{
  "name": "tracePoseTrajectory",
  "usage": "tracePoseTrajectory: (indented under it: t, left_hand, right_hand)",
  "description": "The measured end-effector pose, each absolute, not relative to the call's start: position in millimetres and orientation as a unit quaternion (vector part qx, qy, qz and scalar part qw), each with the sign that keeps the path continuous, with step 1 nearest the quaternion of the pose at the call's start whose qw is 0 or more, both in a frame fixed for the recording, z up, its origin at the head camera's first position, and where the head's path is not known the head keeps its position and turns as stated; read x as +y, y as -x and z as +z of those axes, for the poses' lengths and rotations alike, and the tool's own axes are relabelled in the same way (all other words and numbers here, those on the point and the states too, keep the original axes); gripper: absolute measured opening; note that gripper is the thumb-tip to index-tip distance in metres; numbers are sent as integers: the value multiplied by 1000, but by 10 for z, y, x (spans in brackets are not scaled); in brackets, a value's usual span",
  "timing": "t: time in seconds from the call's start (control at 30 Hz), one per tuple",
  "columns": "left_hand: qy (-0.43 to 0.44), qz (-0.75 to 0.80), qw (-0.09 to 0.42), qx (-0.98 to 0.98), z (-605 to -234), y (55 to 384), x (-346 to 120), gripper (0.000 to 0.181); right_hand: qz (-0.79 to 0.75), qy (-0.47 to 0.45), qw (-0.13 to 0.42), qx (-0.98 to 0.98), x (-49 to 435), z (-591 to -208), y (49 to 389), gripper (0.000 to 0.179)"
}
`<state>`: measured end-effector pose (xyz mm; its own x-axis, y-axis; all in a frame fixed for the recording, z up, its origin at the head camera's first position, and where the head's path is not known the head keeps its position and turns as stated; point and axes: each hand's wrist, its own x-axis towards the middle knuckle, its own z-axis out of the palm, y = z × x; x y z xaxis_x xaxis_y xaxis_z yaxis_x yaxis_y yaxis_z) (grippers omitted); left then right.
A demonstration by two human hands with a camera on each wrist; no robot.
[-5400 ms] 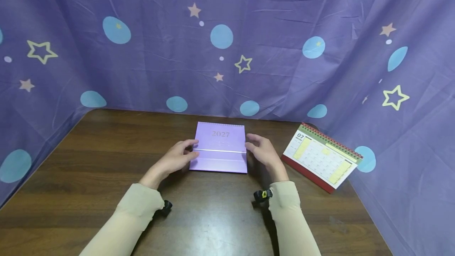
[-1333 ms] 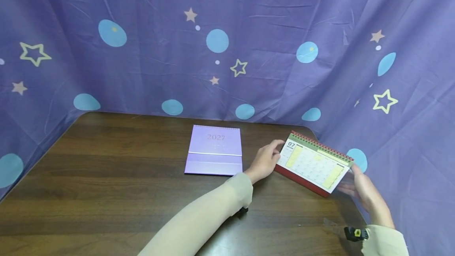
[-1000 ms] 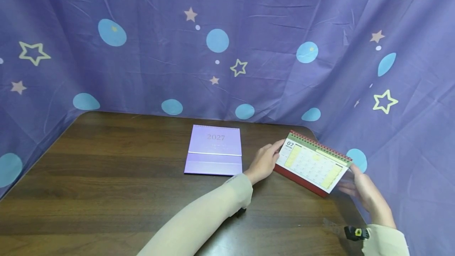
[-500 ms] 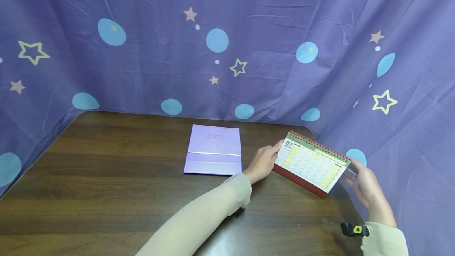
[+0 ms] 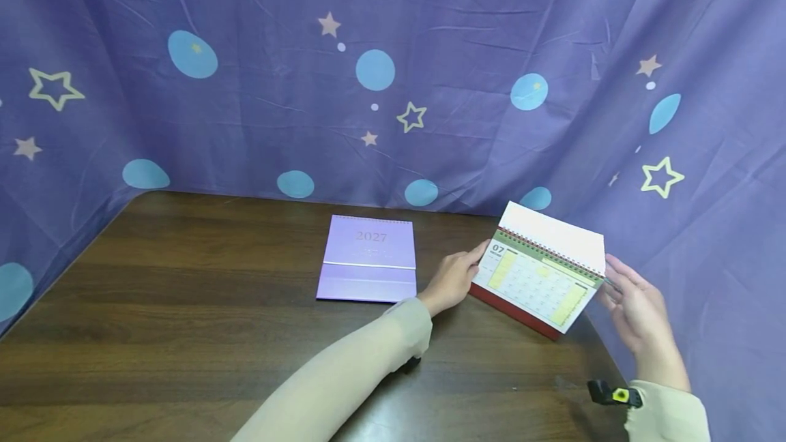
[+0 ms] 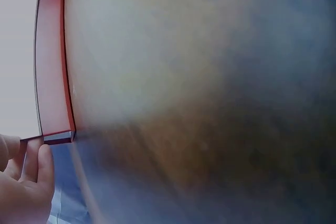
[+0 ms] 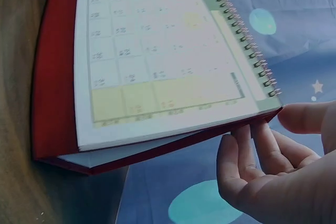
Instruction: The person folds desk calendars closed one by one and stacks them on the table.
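Note:
A red desk calendar stands at the table's right side, its "07" page facing front. Above its coil binding rises a blank white leaf. My left hand grips the calendar's left end, with the thumb in front and fingers behind in the left wrist view. At the other end is my right hand. In the right wrist view its thumb meets the top corner by the coil, and the curled fingers lie along the end of the red stand.
A purple "2027" desk calendar stands left of the red one, near my left forearm. The brown wooden table ends at a purple patterned curtain behind and on both sides.
My hands left the purple calendar for the red one. Over the last half second the white leaf has come up above the coil, and my right hand has risen slightly at that end.

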<state>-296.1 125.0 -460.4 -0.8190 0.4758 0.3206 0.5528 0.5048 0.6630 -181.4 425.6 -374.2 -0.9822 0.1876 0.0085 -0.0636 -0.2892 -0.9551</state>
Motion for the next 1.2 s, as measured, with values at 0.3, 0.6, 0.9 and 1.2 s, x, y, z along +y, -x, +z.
tracePoseTrajectory:
  t: [0.3, 0.6, 0.9, 1.2]
  left_hand:
    - [299, -405, 42, -863, -4609, 2970, 1215, 63]
    - [294, -404, 33, -865, -4598, 2973, 1225, 62]
    - [296, -402, 27, -866, -4602, 2977, 1242, 62]
    - [297, -400, 25, -867, -4585, 2974, 1223, 62]
  right_hand:
    - [731, 106, 108, -665, 4174, -3654, 1820, 82]
    - [745, 107, 164, -638, 4142, -3616, 1827, 49]
    - [710, 136, 211, -659, 4117, -3575, 1799, 18]
    - [706, 134, 219, -660, 4124, -3566, 1775, 8]
